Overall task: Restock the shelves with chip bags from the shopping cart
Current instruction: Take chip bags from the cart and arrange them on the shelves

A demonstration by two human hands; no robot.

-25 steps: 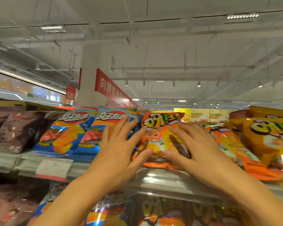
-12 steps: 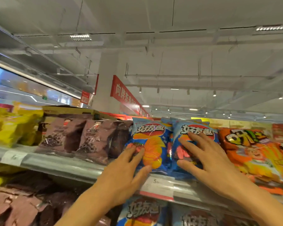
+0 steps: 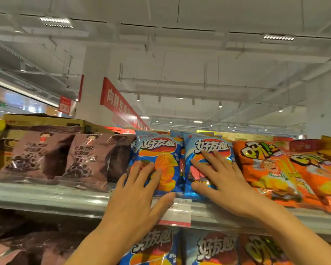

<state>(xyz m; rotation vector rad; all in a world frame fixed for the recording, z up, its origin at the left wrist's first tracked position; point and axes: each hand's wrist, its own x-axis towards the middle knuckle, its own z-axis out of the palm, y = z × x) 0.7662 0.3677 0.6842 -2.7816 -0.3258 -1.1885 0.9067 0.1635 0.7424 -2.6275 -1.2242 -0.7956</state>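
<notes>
While two blue bags stand upright side by side at shelf front, each is pressed flat by one hand. Left bag [image 3: 157, 165] covered low by left hand [image 3: 139, 190], fingers straight and spread, pointing 12 o'clock. Right bag [image 3: 208, 163] covered by right hand [image 3: 218, 180], fingers spread wide, pointing 11 o'clock. Nothing gripped. Long axes vertical, bags touching. Push rearward judged next, each hand on own bag. Brown bags [image 3: 69, 155] at 9 o'clock, orange bags [image 3: 271, 169] at 3 o'clock. Price tag [image 3: 177, 213] at 6 o'clock on shelf [image 3: 46, 196] edge.
</notes>
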